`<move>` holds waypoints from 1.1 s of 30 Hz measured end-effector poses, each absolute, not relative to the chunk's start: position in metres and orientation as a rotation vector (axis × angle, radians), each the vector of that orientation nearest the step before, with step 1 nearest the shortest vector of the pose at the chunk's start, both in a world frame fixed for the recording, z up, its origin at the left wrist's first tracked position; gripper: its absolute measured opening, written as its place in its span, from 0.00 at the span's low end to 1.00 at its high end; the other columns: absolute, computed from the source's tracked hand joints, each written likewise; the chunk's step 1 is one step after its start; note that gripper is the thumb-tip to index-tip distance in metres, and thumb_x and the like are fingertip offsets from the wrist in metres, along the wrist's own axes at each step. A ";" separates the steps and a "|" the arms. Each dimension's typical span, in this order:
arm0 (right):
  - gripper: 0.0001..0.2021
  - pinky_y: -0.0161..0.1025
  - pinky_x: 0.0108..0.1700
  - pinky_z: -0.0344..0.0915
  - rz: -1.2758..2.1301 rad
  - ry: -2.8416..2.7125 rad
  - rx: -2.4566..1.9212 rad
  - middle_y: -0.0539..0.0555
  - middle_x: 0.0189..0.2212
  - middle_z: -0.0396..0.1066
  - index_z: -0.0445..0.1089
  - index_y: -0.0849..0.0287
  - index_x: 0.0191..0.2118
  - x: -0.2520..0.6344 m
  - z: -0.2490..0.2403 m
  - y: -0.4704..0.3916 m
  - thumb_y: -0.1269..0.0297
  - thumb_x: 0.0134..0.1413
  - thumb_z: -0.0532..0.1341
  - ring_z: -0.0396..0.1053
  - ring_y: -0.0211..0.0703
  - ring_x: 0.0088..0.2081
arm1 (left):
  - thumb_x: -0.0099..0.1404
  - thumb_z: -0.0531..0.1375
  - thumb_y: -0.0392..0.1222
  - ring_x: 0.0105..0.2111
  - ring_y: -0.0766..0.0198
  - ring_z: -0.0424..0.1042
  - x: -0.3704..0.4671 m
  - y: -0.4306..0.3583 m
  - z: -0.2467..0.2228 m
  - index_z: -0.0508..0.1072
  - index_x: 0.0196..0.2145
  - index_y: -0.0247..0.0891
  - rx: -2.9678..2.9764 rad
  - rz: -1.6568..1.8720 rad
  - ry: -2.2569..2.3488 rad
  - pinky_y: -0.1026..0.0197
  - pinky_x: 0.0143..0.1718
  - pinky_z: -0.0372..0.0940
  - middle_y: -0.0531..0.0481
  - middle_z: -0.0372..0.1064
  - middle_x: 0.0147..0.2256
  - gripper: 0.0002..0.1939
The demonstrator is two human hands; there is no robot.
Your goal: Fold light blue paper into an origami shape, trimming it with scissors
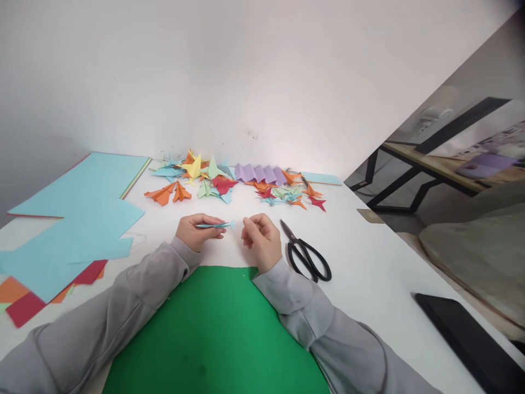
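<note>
My left hand point(194, 231) pinches a small folded piece of light blue paper point(215, 225), held level above the white table with its narrow end pointing right. Just past that end is my right hand point(264, 238), its fingers curled in and thumb against them, a small gap away from the paper. Whether anything sits inside those curled fingers is hidden. Black-handled scissors point(309, 257) lie to the right of my right hand, blades pointing away from me. Below both hands a green sheet point(217, 328) covers the near part of the table.
Folded paper figures in several colours point(205, 175) are heaped along the wall, beside a pleated purple paper strip point(260, 174). Blue paper sheets point(90, 230) and red and orange scraps point(27, 312) spread over the left side. A black tablet-like slab point(463, 334) lies at right.
</note>
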State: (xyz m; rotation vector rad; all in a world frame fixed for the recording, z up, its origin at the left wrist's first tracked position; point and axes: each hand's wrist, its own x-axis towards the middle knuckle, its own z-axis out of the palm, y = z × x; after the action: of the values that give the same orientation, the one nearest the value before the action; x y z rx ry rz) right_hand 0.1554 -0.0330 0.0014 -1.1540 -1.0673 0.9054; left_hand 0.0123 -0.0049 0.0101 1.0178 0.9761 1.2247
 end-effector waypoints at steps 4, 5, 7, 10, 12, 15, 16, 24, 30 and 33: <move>0.10 0.41 0.36 0.63 0.400 -1.484 -1.091 0.53 0.31 0.68 0.67 0.57 0.35 0.154 0.005 -0.040 0.62 0.44 0.64 0.66 0.43 0.35 | 0.34 0.70 0.35 0.23 0.64 0.72 0.011 -0.006 0.011 0.75 0.18 0.32 1.191 1.213 0.954 0.61 0.27 0.71 0.46 0.74 0.26 0.09; 0.11 0.43 0.39 0.63 0.342 -1.560 -1.069 0.54 0.33 0.68 0.68 0.57 0.35 0.153 0.005 -0.041 0.62 0.43 0.64 0.66 0.45 0.38 | 0.35 0.70 0.35 0.24 0.64 0.72 0.011 -0.006 0.011 0.76 0.17 0.33 1.230 1.197 0.938 0.61 0.27 0.71 0.47 0.74 0.25 0.08; 0.07 0.46 0.42 0.62 0.277 -1.662 -1.048 0.54 0.33 0.70 0.70 0.56 0.33 0.153 0.003 -0.041 0.64 0.45 0.64 0.66 0.46 0.39 | 0.35 0.69 0.34 0.24 0.63 0.72 0.011 -0.007 0.013 0.76 0.17 0.34 1.279 1.169 0.917 0.63 0.27 0.71 0.47 0.74 0.24 0.07; 0.01 0.46 0.41 0.61 0.224 -1.718 -1.040 0.53 0.28 0.72 0.71 0.55 0.29 0.154 0.000 -0.039 0.66 0.49 0.62 0.67 0.45 0.36 | 0.34 0.70 0.34 0.20 0.66 0.70 0.012 -0.008 0.016 0.76 0.17 0.34 1.270 1.143 0.899 0.63 0.24 0.70 0.48 0.73 0.22 0.08; 0.03 0.46 0.40 0.61 0.195 -1.728 -1.029 0.52 0.26 0.72 0.71 0.55 0.28 0.155 0.000 -0.039 0.67 0.50 0.61 0.67 0.44 0.34 | 0.34 0.70 0.36 0.19 0.66 0.70 0.013 -0.009 0.016 0.76 0.18 0.33 1.247 1.129 0.887 0.63 0.23 0.70 0.48 0.73 0.22 0.09; 0.04 0.46 0.40 0.61 0.166 -1.728 -1.014 0.52 0.26 0.72 0.71 0.55 0.27 0.156 0.000 -0.039 0.67 0.51 0.60 0.67 0.44 0.34 | 0.35 0.70 0.37 0.20 0.65 0.70 0.013 -0.009 0.014 0.76 0.20 0.32 1.242 1.123 0.859 0.62 0.23 0.70 0.46 0.73 0.23 0.11; 0.05 0.46 0.39 0.61 0.165 -1.723 -1.011 0.52 0.26 0.72 0.71 0.55 0.27 0.156 0.001 -0.039 0.67 0.51 0.60 0.67 0.45 0.34 | 0.36 0.70 0.37 0.21 0.65 0.70 0.013 -0.009 0.013 0.76 0.20 0.32 1.251 1.121 0.844 0.61 0.22 0.70 0.46 0.73 0.23 0.11; 0.05 0.43 0.37 0.64 0.289 -1.626 -1.001 0.53 0.25 0.70 0.70 0.56 0.26 0.157 0.000 -0.037 0.67 0.50 0.60 0.67 0.44 0.32 | 0.40 0.69 0.41 0.19 0.64 0.70 0.008 -0.006 0.009 0.77 0.23 0.34 1.188 1.090 0.809 0.62 0.21 0.68 0.48 0.72 0.19 0.11; 0.05 0.42 0.36 0.63 0.421 -1.558 -1.017 0.51 0.24 0.69 0.68 0.56 0.24 0.157 -0.002 -0.037 0.66 0.49 0.62 0.67 0.42 0.30 | 0.39 0.70 0.44 0.13 0.68 0.65 0.008 -0.003 0.011 0.73 0.16 0.34 1.105 1.032 0.826 0.66 0.16 0.62 0.50 0.68 0.13 0.12; 0.06 0.41 0.35 0.63 0.512 -1.542 -1.019 0.51 0.23 0.68 0.68 0.57 0.24 0.156 -0.002 -0.038 0.66 0.48 0.62 0.66 0.42 0.30 | 0.38 0.70 0.46 0.12 0.66 0.66 0.008 -0.003 0.010 0.72 0.15 0.33 1.060 0.994 0.794 0.64 0.15 0.62 0.49 0.67 0.12 0.15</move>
State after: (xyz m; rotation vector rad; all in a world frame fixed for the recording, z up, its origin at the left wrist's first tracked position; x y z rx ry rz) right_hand 0.1565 -0.0376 -0.0023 -1.0186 -1.5424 0.5121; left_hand 0.0077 -0.0027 0.0096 1.0595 0.7942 0.9943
